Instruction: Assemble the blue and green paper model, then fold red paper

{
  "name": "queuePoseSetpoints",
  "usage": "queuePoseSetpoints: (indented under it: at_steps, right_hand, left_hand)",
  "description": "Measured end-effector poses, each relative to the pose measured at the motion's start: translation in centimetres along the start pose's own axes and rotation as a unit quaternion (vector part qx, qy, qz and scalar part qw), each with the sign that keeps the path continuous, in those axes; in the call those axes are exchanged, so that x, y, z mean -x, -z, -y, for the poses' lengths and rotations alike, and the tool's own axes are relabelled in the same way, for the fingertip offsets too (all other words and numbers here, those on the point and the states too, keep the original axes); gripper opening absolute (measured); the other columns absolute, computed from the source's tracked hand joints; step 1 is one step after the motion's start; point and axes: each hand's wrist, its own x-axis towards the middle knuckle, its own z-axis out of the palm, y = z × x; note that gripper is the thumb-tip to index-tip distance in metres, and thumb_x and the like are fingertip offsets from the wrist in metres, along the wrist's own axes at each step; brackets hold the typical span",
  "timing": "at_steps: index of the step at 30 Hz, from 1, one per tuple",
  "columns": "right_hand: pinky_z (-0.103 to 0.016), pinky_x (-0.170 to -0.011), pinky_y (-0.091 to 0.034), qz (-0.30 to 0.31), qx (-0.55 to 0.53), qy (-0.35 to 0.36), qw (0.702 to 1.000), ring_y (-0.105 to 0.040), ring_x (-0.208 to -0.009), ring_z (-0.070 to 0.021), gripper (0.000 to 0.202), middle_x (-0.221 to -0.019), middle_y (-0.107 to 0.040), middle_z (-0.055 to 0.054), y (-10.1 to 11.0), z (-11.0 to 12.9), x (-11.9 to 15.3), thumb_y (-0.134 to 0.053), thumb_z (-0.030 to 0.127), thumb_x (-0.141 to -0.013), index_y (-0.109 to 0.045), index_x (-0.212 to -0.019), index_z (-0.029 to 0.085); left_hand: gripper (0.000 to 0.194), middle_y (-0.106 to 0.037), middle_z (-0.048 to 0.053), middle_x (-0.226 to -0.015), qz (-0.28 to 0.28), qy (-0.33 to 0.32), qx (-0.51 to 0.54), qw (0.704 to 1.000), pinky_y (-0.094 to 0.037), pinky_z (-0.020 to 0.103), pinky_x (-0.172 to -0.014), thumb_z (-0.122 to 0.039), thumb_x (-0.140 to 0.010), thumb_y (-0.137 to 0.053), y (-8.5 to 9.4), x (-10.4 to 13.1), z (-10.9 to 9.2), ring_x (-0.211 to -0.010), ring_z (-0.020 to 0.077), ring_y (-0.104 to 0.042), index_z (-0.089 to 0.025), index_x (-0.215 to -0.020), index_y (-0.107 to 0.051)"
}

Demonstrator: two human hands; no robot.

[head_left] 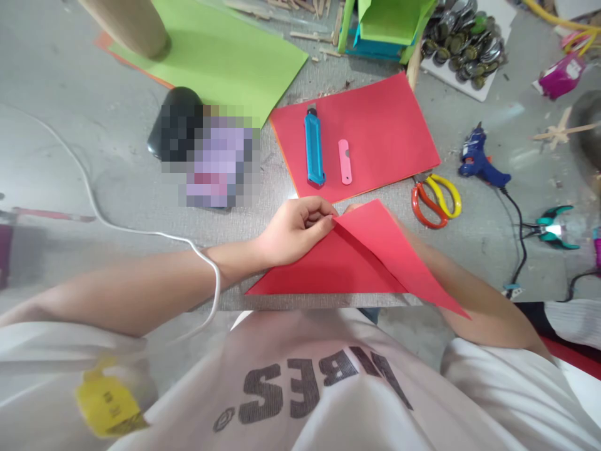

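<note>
A red sheet of paper [338,269], folded on a slant, lies at the table's front edge. Its raised flap stands up on the right, with a pointed corner hanging past the edge. My left hand [298,230] pinches the top of the paper between thumb and curled fingers. Behind the flap is my right hand [354,207]; only a bit of it shows, and its fingers are hidden. Just beyond the hands lie more red sheets [389,138], bearing a blue box cutter [314,147] and a small pink folding knife [345,163].
Orange-and-yellow-handled scissors [436,202] and a blue glue gun [481,156] with a cord lie to the right. Bottle caps [464,44] fill a white tray behind. Green paper [244,62] and a black object [176,122] are at left. A white cable [141,233] crosses my left forearm.
</note>
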Motion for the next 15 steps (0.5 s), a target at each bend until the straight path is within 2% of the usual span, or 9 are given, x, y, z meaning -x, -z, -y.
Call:
queuePoseSetpoints:
  at_steps: [2, 4, 7, 10, 12, 15]
  right_hand:
    - [-0.027, -0.066, -0.045, 0.0, 0.033, 0.004, 0.999, -0.049, -0.071, -0.0122, 0.05, -0.076, -0.056, 0.005, -0.2, 0.6, -0.1, -0.098, 0.054, -0.091, -0.062, -0.079, 0.021]
    - [-0.028, -0.065, -0.041, 0.001, 0.086, 0.015, 0.996, -0.051, -0.072, -0.0133, 0.053, -0.077, -0.061, 0.002, -0.1, 0.8, -0.2, -0.101, 0.061, -0.086, -0.067, -0.081, 0.02]
    - [-0.029, -0.065, -0.041, 0.005, 0.125, 0.028, 0.992, -0.055, -0.073, -0.0151, 0.059, -0.08, -0.065, 0.0, 0.3, 0.4, -0.4, -0.099, 0.072, -0.088, -0.07, -0.085, 0.02]
    - [-0.03, -0.065, -0.042, -0.009, 0.128, 0.028, 0.991, -0.054, -0.07, -0.015, 0.065, -0.078, -0.064, 0.001, 0.5, -0.2, -0.5, -0.094, 0.08, -0.091, -0.067, -0.085, 0.022]
    - [-0.031, -0.064, -0.042, -0.031, 0.136, 0.035, 0.99, -0.052, -0.069, -0.0151, 0.068, -0.076, -0.062, 0.001, 0.5, -0.2, -0.6, -0.092, 0.085, -0.09, -0.065, -0.083, 0.023]
    - [-0.032, -0.067, -0.045, -0.07, 0.166, 0.053, 0.982, -0.052, -0.07, -0.0157, 0.064, -0.076, -0.063, 0.0, 0.8, 0.0, -0.6, -0.089, 0.082, -0.092, -0.064, -0.08, 0.024]
  left_hand:
    - [0.016, -0.074, 0.001, -0.08, -0.008, -0.018, -0.028, 0.999, -0.052, 0.025, -0.063, -0.036, -0.098, -0.069, 0.0, 0.0, 0.0, -0.071, 0.0152, -0.066, -0.021, -0.096, -0.072]
    - [0.013, -0.072, 0.0, -0.078, -0.014, -0.039, -0.077, 0.996, -0.051, 0.026, -0.065, -0.032, -0.098, -0.066, 0.1, 0.1, 0.0, -0.069, 0.0145, -0.064, -0.021, -0.096, -0.073]
    - [0.012, -0.071, -0.002, -0.078, -0.018, -0.05, -0.166, 0.985, -0.05, 0.028, -0.069, -0.027, -0.099, -0.065, 0.3, 0.2, -0.2, -0.069, 0.0144, -0.063, -0.021, -0.104, -0.074]
    - [0.014, -0.076, -0.001, -0.089, -0.04, -0.051, -0.256, 0.965, -0.052, 0.029, -0.074, -0.024, -0.099, -0.067, 0.6, 0.3, -0.4, -0.075, 0.0165, -0.067, -0.022, -0.112, -0.07]
    - [0.015, -0.078, 0.003, -0.097, -0.058, -0.074, -0.332, 0.938, -0.051, 0.032, -0.075, -0.023, -0.095, -0.069, 0.7, 0.4, -0.6, -0.081, 0.0196, -0.069, -0.023, -0.11, -0.067]
    - [0.012, -0.075, 0.008, -0.097, -0.042, -0.127, -0.472, 0.871, -0.048, 0.039, -0.075, -0.024, -0.093, -0.07, 0.7, 0.9, -1.0, -0.084, 0.0262, -0.069, -0.022, -0.104, -0.068]
